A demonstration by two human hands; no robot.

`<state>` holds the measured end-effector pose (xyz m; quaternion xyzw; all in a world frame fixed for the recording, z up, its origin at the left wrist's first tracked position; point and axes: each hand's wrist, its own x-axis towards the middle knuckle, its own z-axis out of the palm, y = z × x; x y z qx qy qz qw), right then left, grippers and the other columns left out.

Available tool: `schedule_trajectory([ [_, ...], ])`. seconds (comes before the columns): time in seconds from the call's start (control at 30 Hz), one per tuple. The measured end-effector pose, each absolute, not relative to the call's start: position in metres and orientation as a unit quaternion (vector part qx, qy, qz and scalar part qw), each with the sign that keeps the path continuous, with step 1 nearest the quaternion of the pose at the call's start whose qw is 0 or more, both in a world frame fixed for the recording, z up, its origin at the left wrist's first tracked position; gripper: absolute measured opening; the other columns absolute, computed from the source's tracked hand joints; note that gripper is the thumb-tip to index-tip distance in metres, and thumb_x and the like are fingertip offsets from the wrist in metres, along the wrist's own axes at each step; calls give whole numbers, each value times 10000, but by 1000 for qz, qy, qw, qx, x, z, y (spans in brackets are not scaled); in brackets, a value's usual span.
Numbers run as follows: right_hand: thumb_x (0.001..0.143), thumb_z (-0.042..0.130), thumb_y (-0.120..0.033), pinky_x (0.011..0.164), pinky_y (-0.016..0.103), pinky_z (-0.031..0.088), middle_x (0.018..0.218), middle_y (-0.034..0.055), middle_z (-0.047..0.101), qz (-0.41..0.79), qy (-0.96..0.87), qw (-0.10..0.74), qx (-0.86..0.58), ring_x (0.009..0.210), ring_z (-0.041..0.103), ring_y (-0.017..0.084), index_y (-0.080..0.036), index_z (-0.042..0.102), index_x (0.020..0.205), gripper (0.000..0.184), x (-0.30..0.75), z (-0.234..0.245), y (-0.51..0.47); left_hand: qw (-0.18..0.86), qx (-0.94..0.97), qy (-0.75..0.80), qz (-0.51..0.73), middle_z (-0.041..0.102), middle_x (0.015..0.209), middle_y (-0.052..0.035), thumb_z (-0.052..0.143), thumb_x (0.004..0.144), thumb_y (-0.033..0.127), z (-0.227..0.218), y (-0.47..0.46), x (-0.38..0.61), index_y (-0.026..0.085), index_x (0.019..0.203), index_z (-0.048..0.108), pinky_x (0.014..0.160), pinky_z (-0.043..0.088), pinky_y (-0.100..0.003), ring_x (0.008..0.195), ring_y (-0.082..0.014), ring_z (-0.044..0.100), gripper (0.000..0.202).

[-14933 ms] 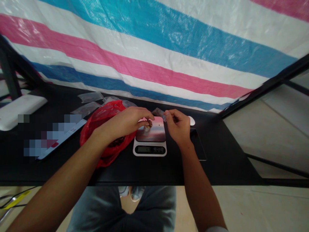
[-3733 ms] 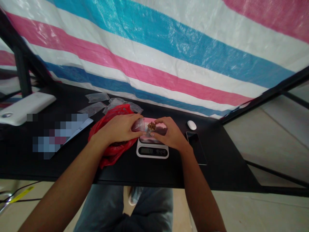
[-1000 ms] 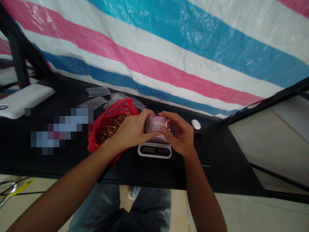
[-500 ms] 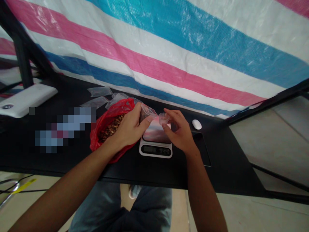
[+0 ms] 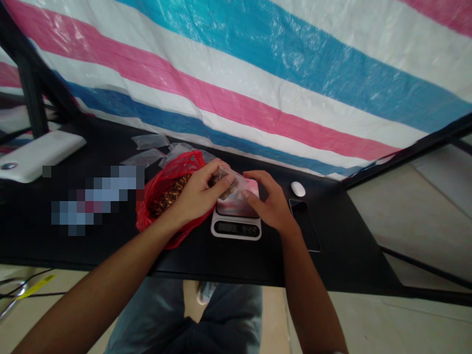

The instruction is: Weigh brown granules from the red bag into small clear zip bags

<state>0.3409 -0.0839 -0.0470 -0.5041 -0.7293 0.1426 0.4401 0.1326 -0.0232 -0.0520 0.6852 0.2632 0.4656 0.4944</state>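
A small clear plastic bag (image 5: 233, 189) with brown bits inside is tilted over the kitchen scale (image 5: 236, 228). My left hand (image 5: 201, 191) grips its left side between thumb and fingers. At the bag's right edge, the thumb and fingers of my right hand (image 5: 271, 199) close on the plastic. The scale has a shiny metal plate and a dark display. Left of it, partly under my left wrist, lies an open red plastic bag (image 5: 149, 189) full of brown, seed-like pieces (image 5: 171, 194). No cup shows in the current view.
Several clear bags (image 5: 149, 141) lie behind the red bag on the black table (image 5: 236, 268). A white mouse (image 5: 298, 189) and a dark phone-like slab (image 5: 306, 223) sit to the right. A white device (image 5: 44, 152) is at far left. Striped sheeting (image 5: 236, 98) hangs behind.
The small clear cup that my right hand held over the scale is out of sight. My right hand has come to the clear bag's edge, and the bag's brown contents now show.
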Motion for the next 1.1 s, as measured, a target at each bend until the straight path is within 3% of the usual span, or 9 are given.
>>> schedule_trajectory([
  [0.1,978,677,-352,936,420,538,1042,66,738,150,-705,502,-479,999,686,227,-245,714,1012,118,335,-41,-86,533,656,256,469,658,812,5,705,936,487,-50,-25,136,198,975,642,645,479,-256,708,-152,612,298],
  [0.2,986,668,-328,864,388,527,928,41,713,150,-684,523,-487,904,666,206,-239,690,897,128,332,-40,-86,559,634,248,474,679,802,-4,753,898,497,-49,-26,138,191,965,659,637,497,-253,701,-154,633,327],
  [0.4,1033,568,-330,824,353,476,895,20,626,145,-670,526,-504,865,591,187,-231,622,922,158,330,-42,-87,606,597,247,464,694,758,-1,741,902,535,-47,-28,140,184,884,702,610,523,-248,652,-143,635,354],
  [0.5,1051,529,-356,817,347,476,899,17,604,156,-659,536,-504,854,579,182,-233,604,950,177,326,-43,-87,587,588,262,490,751,818,-24,778,871,534,-46,-26,141,175,872,749,677,570,-264,716,-158,681,360],
  [0.67,1005,621,-338,828,362,489,919,24,656,138,-664,544,-494,873,604,192,-241,632,929,124,320,-42,-88,564,570,281,527,769,783,-32,842,783,577,-44,-24,140,180,847,765,652,594,-286,694,-181,706,410],
  [1.1,976,665,-304,764,362,509,883,28,689,138,-669,566,-461,822,627,188,-241,669,881,114,318,-42,-88,504,585,282,569,749,802,-25,809,847,499,-42,-30,139,182,851,756,685,571,-266,714,-156,681,321],
])
